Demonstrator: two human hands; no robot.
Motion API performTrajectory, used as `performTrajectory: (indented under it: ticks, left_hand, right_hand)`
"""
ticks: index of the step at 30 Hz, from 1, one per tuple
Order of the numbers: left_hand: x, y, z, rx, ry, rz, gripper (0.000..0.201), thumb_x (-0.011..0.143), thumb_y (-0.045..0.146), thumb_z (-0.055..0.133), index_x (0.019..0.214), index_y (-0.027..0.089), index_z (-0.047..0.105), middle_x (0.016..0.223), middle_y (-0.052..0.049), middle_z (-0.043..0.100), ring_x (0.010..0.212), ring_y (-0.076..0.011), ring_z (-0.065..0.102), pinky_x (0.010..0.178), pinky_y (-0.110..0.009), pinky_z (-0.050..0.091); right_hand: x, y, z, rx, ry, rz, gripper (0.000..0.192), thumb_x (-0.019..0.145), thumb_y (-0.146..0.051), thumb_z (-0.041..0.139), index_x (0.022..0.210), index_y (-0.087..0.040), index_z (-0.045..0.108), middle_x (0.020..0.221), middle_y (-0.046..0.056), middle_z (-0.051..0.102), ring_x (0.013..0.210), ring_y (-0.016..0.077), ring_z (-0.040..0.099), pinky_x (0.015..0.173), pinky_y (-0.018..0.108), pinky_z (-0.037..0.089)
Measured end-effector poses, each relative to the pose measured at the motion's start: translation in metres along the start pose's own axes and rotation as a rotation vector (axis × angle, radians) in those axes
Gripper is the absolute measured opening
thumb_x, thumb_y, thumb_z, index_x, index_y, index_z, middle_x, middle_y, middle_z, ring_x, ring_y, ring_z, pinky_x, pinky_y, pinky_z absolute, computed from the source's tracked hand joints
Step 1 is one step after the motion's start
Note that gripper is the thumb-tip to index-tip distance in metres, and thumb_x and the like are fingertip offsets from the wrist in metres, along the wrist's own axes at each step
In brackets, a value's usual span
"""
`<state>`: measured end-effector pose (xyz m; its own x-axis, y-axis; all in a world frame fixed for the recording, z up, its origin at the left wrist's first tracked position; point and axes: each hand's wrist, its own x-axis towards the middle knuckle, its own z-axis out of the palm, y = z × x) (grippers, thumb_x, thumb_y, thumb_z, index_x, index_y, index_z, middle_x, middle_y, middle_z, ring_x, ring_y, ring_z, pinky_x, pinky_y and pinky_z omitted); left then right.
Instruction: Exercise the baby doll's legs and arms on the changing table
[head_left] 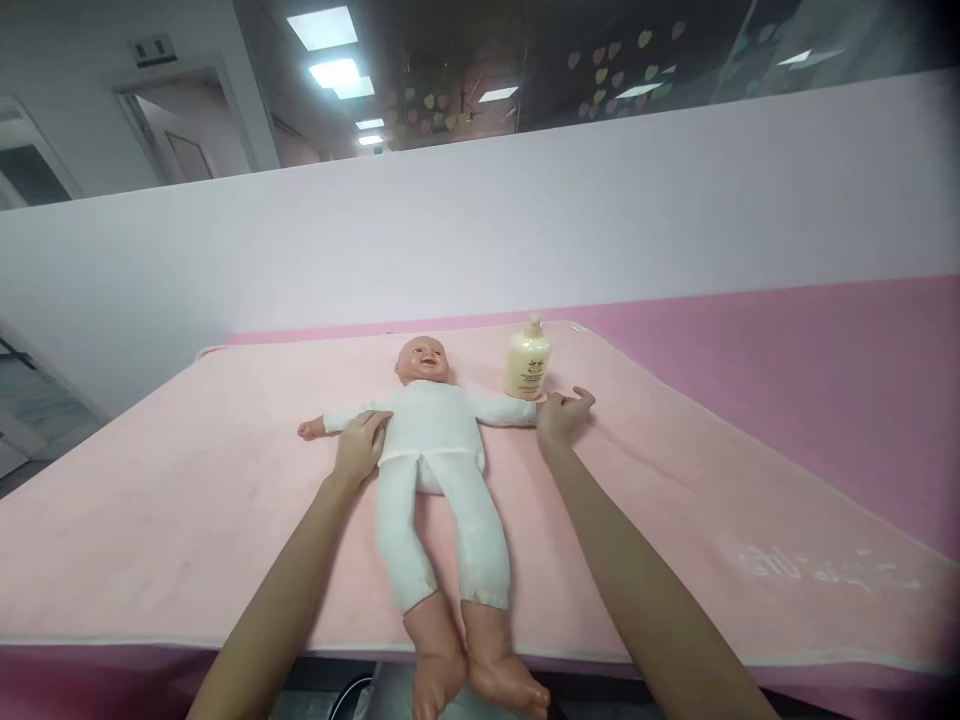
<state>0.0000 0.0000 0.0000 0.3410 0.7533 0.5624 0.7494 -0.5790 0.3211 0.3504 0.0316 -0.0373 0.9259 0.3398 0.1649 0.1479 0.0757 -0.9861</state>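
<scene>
A baby doll (431, 430) in white long sleeves and trousers lies on its back on a pink towel (225, 520), its arms stretched out sideways. Its bare feet reach past the towel's near edge. My left hand (362, 443) rests beside the chest, fingers laid over the doll's upper arm. My right hand (562, 415) is closed around the doll's hand on the opposite side, with one finger sticking out; the doll's fingers are mostly hidden. Just behind that arm stands a pale yellow pump bottle (528, 365), upright and touched by neither hand.
A low white wall (480, 230) runs behind the towel. Pink table surface (840, 370) shows along the right. Beyond the wall are dark glass with heart shapes and a doorway (187, 130). Below the near edge, a dark round-edged object is partly visible.
</scene>
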Motion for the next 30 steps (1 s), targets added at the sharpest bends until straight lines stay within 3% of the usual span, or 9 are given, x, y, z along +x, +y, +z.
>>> performTrajectory:
  ticks: [4,11,16,23,27,30]
  left_hand:
    - [0.000,0.000,0.006,-0.125,-0.033,-0.125,0.036,0.094,0.020,0.036,0.118,0.018,0.063,0.114,-0.009,0.067,0.107,-0.0225,0.062,0.094,-0.039,0.050]
    - [0.001,-0.001,0.007,-0.182,-0.045,-0.161,0.036,0.095,0.023,0.034,0.117,0.017,0.062,0.114,-0.010,0.066,0.109,-0.0221,0.061,0.100,-0.040,0.048]
    - [0.001,0.003,0.005,-0.123,-0.064,-0.231,0.034,0.095,0.025,0.034,0.112,0.017,0.062,0.111,-0.011,0.067,0.107,-0.0233,0.062,0.096,-0.040,0.048]
    - [0.002,0.014,-0.003,-0.017,-0.137,-0.375,0.029,0.097,0.033,0.032,0.097,0.020,0.059,0.098,-0.008,0.071,0.092,-0.0243,0.066,0.075,-0.034,0.046]
    - [0.002,0.014,-0.004,0.041,-0.146,-0.360,0.030,0.098,0.032,0.032,0.097,0.020,0.059,0.096,-0.008,0.071,0.090,-0.0229,0.066,0.071,-0.031,0.045]
    - [0.001,0.015,-0.001,0.215,-0.089,-0.241,0.028,0.097,0.025,0.034,0.100,0.017,0.061,0.093,-0.010,0.070,0.088,-0.0235,0.066,0.075,-0.034,0.046]
  right_hand:
    - [0.002,0.002,0.000,0.041,0.041,-0.015,0.036,0.069,-0.011,0.043,0.104,-0.021,0.049,0.086,0.001,0.053,0.090,0.0191,0.060,0.085,0.033,0.048]
    - [0.001,-0.005,-0.002,0.064,-0.061,0.019,0.023,0.064,-0.013,0.041,0.080,-0.021,0.056,0.085,0.002,0.063,0.089,0.0189,0.061,0.084,0.032,0.048]
    - [0.000,-0.009,-0.003,0.036,-0.052,0.028,0.024,0.067,-0.014,0.041,0.084,-0.020,0.055,0.090,0.004,0.063,0.089,0.0194,0.059,0.084,0.032,0.047]
    - [0.001,-0.007,-0.001,-0.015,-0.078,0.009,0.022,0.067,-0.016,0.043,0.085,-0.020,0.054,0.090,0.004,0.061,0.087,0.0195,0.057,0.087,0.034,0.046]
    - [0.001,-0.005,-0.001,-0.017,-0.084,-0.013,0.026,0.067,-0.019,0.044,0.090,-0.021,0.053,0.091,0.003,0.060,0.089,0.0195,0.057,0.087,0.034,0.046]
    - [0.000,-0.007,-0.001,0.014,-0.010,0.050,0.042,0.064,-0.021,0.048,0.106,-0.020,0.050,0.094,0.004,0.058,0.089,0.0197,0.058,0.082,0.033,0.049]
